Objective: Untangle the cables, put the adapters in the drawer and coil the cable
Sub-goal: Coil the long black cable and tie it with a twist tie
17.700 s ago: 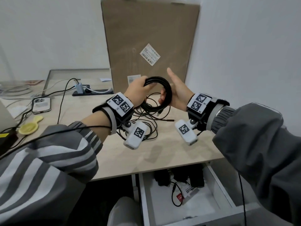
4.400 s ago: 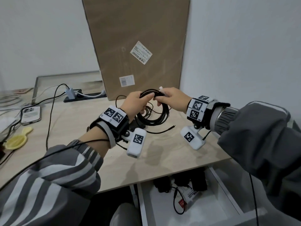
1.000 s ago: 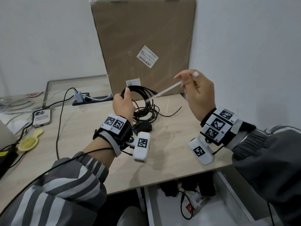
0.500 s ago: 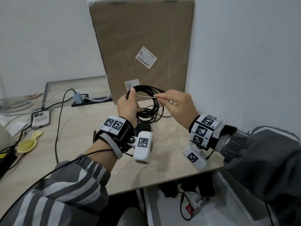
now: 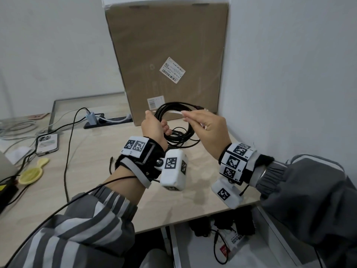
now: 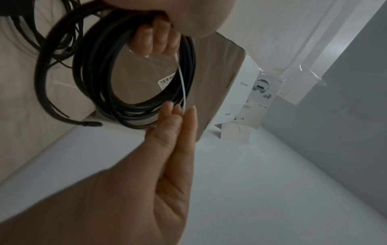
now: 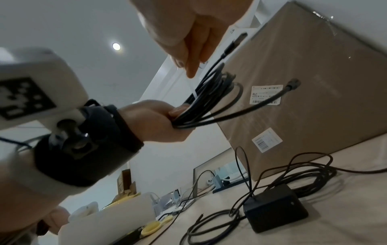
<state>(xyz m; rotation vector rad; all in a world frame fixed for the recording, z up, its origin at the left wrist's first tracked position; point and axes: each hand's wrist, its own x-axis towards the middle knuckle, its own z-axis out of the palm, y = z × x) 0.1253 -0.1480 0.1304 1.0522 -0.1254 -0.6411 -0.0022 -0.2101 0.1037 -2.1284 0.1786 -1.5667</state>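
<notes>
Left hand (image 5: 153, 128) clenched round one side of the coiled black cable (image 5: 176, 124), raised above the desk (image 5: 92, 171), in front of the cardboard box (image 5: 166, 60). Coil upright, its plug end (image 5: 201, 108) jutting toward the right at the top.

Between the hands — a thin white tie (image 5: 174, 112), drawn nearly level across the upper part of the coil; half a second ago stretched much the same, a second ago pulled high and away to the right. Judged: tie now brought back in to be wrapped round the bundle, so the coiling step nears its close, fastening not yet done.

Right hand (image 5: 207, 127) pinching the tie's free end between thumb and forefinger, remaining fingers loosely curled, holding nothing else.

On the desk below the coil, a second loose tangle of thin black cable (image 7: 297, 172) with a black adapter (image 7: 274, 210) attached — not yet put away.

Lower right, the open drawer (image 5: 195, 256) under the desk edge: several dark adapters (image 5: 224, 223) along its back, a short black lead (image 5: 217, 248) and a printed white card (image 5: 234, 241). Exact count of adapters not discernible.
</notes>
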